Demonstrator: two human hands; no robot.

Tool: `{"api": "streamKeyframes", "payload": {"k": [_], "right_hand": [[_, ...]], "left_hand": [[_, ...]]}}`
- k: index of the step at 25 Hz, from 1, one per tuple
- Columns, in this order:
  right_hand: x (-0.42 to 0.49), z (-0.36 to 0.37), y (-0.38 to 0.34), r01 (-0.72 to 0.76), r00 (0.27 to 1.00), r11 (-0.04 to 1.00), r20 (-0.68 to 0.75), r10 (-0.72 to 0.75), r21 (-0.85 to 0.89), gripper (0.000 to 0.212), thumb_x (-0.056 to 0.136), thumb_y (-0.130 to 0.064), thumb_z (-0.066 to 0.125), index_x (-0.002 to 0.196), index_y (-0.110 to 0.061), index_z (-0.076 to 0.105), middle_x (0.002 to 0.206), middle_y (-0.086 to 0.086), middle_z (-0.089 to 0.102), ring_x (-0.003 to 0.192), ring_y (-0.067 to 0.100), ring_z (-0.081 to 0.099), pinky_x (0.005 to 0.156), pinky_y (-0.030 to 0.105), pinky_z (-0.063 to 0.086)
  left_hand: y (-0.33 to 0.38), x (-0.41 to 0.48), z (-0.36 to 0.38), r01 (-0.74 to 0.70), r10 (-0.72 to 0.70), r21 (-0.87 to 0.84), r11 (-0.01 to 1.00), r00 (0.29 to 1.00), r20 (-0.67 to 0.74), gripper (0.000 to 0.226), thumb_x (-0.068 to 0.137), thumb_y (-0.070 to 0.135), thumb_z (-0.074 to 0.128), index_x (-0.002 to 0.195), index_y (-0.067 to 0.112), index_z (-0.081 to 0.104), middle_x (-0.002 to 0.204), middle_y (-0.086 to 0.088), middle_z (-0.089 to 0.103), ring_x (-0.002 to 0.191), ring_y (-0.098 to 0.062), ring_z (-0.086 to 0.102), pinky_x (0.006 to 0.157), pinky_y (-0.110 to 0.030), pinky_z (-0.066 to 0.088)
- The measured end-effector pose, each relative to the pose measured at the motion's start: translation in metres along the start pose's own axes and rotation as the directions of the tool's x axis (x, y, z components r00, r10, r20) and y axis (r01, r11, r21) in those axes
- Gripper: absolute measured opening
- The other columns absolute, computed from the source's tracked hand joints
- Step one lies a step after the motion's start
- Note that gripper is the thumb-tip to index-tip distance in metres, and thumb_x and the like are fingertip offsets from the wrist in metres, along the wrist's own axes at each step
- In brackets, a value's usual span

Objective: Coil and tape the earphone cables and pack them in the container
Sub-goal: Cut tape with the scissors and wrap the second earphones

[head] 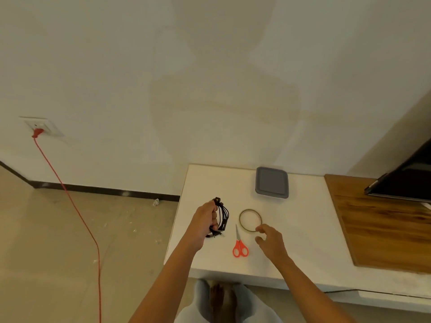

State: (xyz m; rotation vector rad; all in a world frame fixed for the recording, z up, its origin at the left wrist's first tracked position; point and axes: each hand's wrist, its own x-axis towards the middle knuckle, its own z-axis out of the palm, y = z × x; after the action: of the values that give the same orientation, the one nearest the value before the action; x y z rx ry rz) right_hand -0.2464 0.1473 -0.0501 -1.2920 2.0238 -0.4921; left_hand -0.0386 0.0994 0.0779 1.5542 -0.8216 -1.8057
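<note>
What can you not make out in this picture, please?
Head view:
- Container: its lid hides the contents.
- Cables: left hand covers part; their number is too small to tell.
- Tape: right hand hides its near edge, so a grip is unclear.
- Black device: cut off by the right edge.

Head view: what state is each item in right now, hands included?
earphone cables: coiled in a bundle, gripped by the left hand.
tape roll: flat on the table, untaken.
right hand: open, fingertips at the tape roll's near rim.
scissors: closed, lying flat.
container: lidded, shut.
red plug: in the wall socket.
</note>
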Motion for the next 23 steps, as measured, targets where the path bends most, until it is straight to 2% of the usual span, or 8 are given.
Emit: {"api": "streamKeyframes", "payload": {"k": [3, 7, 11, 13, 15, 17, 20, 23], "right_hand": [[0.022, 0.018, 0.005, 0.082, 0.996, 0.983, -0.011, -0.085, -0.164, 0.036, 0.082, -0.022, 0.071, 0.116, -0.014, 0.061, 0.119, 0.003, 0.062, 0.117, 0.021, 0.051, 0.096, 0.026, 0.040], [0.039, 0.035, 0.005, 0.146, 0.983, 0.881, -0.033, -0.179, -0.451, 0.037, 0.083, -0.048, 0.063, 0.108, -0.022, 0.064, 0.114, -0.005, 0.061, 0.115, 0.019, 0.047, 0.095, 0.030, 0.037], [0.044, 0.047, 0.001, 0.123, 0.965, 0.824, -0.127, -0.229, -0.552, 0.022, 0.087, -0.039, 0.060, 0.090, -0.020, 0.069, 0.092, -0.001, 0.069, 0.097, 0.021, 0.056, 0.089, 0.034, 0.038], [0.042, 0.044, -0.003, 0.135, 0.960, 0.895, -0.168, -0.225, -0.426, 0.017, 0.092, -0.031, 0.057, 0.090, -0.016, 0.067, 0.083, 0.000, 0.069, 0.085, 0.020, 0.061, 0.090, 0.032, 0.039], [0.032, 0.030, -0.014, 0.135, 0.968, 0.991, -0.212, -0.136, -0.019, 0.013, 0.093, -0.022, 0.056, 0.091, -0.010, 0.062, 0.080, 0.003, 0.069, 0.076, 0.020, 0.066, 0.080, 0.025, 0.047], [0.013, 0.008, -0.032, 0.150, 0.974, 0.925, -0.211, -0.078, 0.350, 0.008, 0.094, -0.015, 0.055, 0.092, -0.008, 0.058, 0.081, 0.002, 0.070, 0.075, 0.015, 0.069, 0.074, 0.019, 0.052], [-0.027, -0.025, -0.063, 0.268, 0.960, 0.809, -0.213, -0.181, 0.523, 0.006, 0.094, -0.009, 0.052, 0.095, -0.006, 0.057, 0.087, 0.005, 0.071, 0.083, 0.005, 0.069, 0.075, 0.009, 0.051], [-0.070, -0.052, -0.089, 0.380, 0.924, 0.764, -0.169, -0.344, 0.521, 0.009, 0.093, -0.007, 0.052, 0.092, -0.012, 0.059, 0.085, -0.002, 0.071, 0.090, 0.009, 0.068, 0.079, 0.010, 0.049]], "left_hand": [[-0.004, 0.021, 0.001, 0.023, -0.023, 0.022, 1.000, 1.000, 0.000, 0.020, 0.092, 0.015, 0.035, 0.072, 0.016, 0.038, 0.050, 0.007, 0.026, 0.046, -0.011, 0.022, 0.049, -0.023, 0.029], [-0.012, 0.036, 0.005, 0.071, -0.071, -0.003, 0.998, 0.997, 0.021, 0.019, 0.090, 0.014, 0.035, 0.071, 0.016, 0.038, 0.051, 0.007, 0.027, 0.047, -0.010, 0.022, 0.049, -0.024, 0.028], [-0.018, 0.040, 0.008, 0.086, -0.086, -0.016, 0.996, 0.996, 0.024, 0.021, 0.092, 0.016, 0.035, 0.072, 0.015, 0.041, 0.050, 0.007, 0.028, 0.047, -0.010, 0.023, 0.050, -0.023, 0.028], [-0.018, 0.040, 0.006, 0.095, -0.095, -0.044, 0.994, 0.995, 0.006, 0.021, 0.092, 0.016, 0.035, 0.072, 0.016, 0.041, 0.052, 0.006, 0.029, 0.047, -0.010, 0.023, 0.049, -0.023, 0.028], [-0.017, 0.039, 0.002, 0.095, -0.096, -0.041, 0.995, 0.995, -0.031, 0.022, 0.093, 0.020, 0.036, 0.073, 0.015, 0.042, 0.055, 0.005, 0.034, 0.045, -0.010, 0.026, 0.049, -0.023, 0.030], [-0.011, 0.035, -0.001, 0.087, -0.086, 0.014, 0.996, 0.993, -0.079, 0.027, 0.096, 0.028, 0.038, 0.074, 0.015, 0.045, 0.060, 0.004, 0.047, 0.044, -0.009, 0.032, 0.052, -0.024, 0.033], [0.004, 0.018, 0.003, 0.093, -0.087, 0.066, 0.994, 0.993, -0.081, 0.031, 0.097, 0.040, 0.040, 0.085, 0.014, 0.053, 0.076, 0.001, 0.068, 0.045, -0.009, 0.035, 0.053, -0.024, 0.037], [0.024, -0.017, 0.017, 0.047, -0.047, 0.059, 0.997, 0.999, -0.011, 0.043, 0.095, 0.048, 0.046, 0.100, 0.008, 0.061, 0.075, 0.001, 0.073, 0.042, -0.010, 0.038, 0.056, -0.025, 0.041]]}}
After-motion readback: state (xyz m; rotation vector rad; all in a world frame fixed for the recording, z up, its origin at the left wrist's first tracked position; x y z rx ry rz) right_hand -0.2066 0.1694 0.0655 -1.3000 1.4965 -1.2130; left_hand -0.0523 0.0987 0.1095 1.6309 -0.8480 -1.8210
